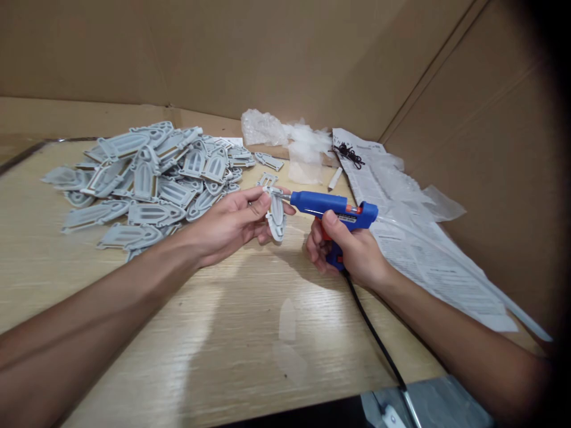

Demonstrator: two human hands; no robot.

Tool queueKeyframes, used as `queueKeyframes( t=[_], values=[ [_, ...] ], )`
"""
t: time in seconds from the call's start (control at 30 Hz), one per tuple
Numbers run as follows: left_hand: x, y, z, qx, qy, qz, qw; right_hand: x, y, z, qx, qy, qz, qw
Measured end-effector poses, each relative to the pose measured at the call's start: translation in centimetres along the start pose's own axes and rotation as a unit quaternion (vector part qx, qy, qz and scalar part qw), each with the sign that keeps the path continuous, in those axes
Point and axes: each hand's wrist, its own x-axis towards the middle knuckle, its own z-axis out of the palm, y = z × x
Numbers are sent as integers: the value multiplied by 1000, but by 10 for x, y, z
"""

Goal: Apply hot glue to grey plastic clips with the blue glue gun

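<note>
My right hand is wrapped round the handle of a blue hot glue gun with an orange trigger. A long clear glue stick runs out of its back, and a black cord hangs from the handle. Between the fingers of my left hand is a small grey plastic arched window piece, held roughly upright. The gun's nozzle meets the top of this piece or is very close to it; whether any glue is there is too small to tell. A large heap of similar window pieces lies to the left.
Bubble wrap lies at the back of the wooden table. Printed paper sheets spread on the right, with a coiled black cord on top. A white marker-like stick is nearby. Cardboard walls enclose the back and right.
</note>
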Motion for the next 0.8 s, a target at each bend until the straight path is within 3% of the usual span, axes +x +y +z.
queueKeyframes(
  t=[0.8],
  values=[
    [1, 2, 5, -36, 12, 0, 999, 0, 2, -2, -21, 1, -10, 1000]
  ],
)
